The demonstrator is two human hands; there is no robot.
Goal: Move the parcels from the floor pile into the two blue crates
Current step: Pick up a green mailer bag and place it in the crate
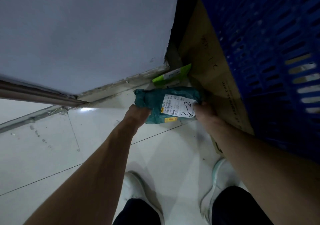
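Observation:
A teal plastic parcel (155, 100) with a white shipping label marked "3-2" lies low over the white tiled floor, near the wall corner. My left hand (137, 113) grips its left end, and my right hand (203, 111) holds its right end beside the label. Behind it a small bright green parcel (171, 76) rests on the floor against the wall's base. A blue slatted crate (270, 54) fills the right side, close above my right arm; its inside is hidden.
A brown cardboard box (213, 72) stands between the crate and the parcels. A pale wall (83, 34) with a rough bottom edge closes the far side. White floor tiles (52, 155) stretch to the left. My white shoes (133, 186) stand below.

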